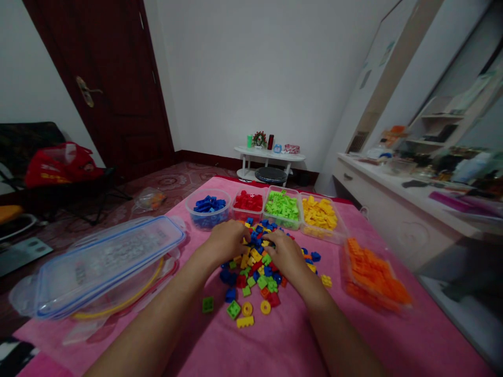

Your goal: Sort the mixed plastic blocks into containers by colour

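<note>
A heap of mixed coloured plastic bricks (257, 272) lies on a pink cloth (275, 335). My left hand (228, 241) rests on the heap's far left side, fingers curled down into the bricks. My right hand (285, 254) lies on the heap's right side, fingers bent onto the bricks. What either hand grips is hidden under the fingers. Beyond the heap stand a round tub of blue bricks (208, 208), a box of red bricks (248, 204), a box of green bricks (282, 207) and a box of yellow bricks (320, 214).
A tray of orange bricks (371, 275) sits at the right. Stacked clear lids with blue rims (106, 264) lie at the left. A white dresser (393, 209) stands to the right, a small white table (269, 157) at the far wall, a dark door (110, 89) at the left.
</note>
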`<act>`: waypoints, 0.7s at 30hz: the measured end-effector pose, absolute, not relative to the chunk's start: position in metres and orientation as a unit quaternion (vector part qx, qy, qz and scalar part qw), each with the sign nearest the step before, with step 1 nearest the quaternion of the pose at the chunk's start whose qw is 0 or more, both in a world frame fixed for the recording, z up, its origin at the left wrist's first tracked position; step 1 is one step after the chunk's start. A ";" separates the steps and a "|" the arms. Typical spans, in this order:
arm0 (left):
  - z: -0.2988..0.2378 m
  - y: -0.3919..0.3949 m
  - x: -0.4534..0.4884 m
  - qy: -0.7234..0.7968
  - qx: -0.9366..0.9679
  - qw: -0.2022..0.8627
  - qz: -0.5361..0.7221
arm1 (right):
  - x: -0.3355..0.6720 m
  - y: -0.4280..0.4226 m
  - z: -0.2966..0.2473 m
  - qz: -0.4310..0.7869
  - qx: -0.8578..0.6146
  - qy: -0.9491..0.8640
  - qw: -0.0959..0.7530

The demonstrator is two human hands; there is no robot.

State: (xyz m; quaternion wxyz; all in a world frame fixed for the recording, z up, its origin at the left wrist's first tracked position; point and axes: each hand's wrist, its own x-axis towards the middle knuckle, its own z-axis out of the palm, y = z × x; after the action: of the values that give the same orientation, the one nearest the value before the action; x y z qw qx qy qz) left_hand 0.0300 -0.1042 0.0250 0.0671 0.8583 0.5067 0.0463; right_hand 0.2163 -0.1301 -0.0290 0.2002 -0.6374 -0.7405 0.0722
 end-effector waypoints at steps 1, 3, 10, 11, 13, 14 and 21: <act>0.024 -0.106 0.031 0.498 0.865 0.061 0.021 | 0.217 -0.130 -0.029 0.074 -0.638 -0.740 0.201; 0.019 -0.108 0.033 0.483 0.874 0.047 -0.014 | 0.218 -0.129 -0.029 0.071 -0.641 -0.735 0.209; 0.010 -0.110 0.043 0.480 0.876 0.032 -0.022 | 0.207 -0.135 -0.013 0.037 -0.648 -0.714 0.263; 0.011 -0.110 0.043 0.484 0.874 0.034 -0.020 | 0.203 -0.138 -0.011 0.035 -0.636 -0.727 0.257; 0.014 -0.109 0.043 0.489 0.871 0.039 -0.015 | 0.194 -0.145 -0.010 0.033 -0.625 -0.749 0.216; 0.015 -0.108 0.043 0.489 0.871 0.041 -0.014 | 0.191 -0.148 -0.010 0.030 -0.627 -0.755 0.187; 0.013 -0.105 0.040 0.486 0.872 0.057 0.006 | 0.187 -0.152 -0.021 0.017 -0.636 -0.758 0.143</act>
State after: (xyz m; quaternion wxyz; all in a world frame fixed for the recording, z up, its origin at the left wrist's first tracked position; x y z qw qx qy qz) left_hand 0.0395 -0.1052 0.0134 0.0572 0.8718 0.4865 0.0061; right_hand 0.1868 -0.1524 -0.0212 0.1431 -0.6360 -0.7581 0.0170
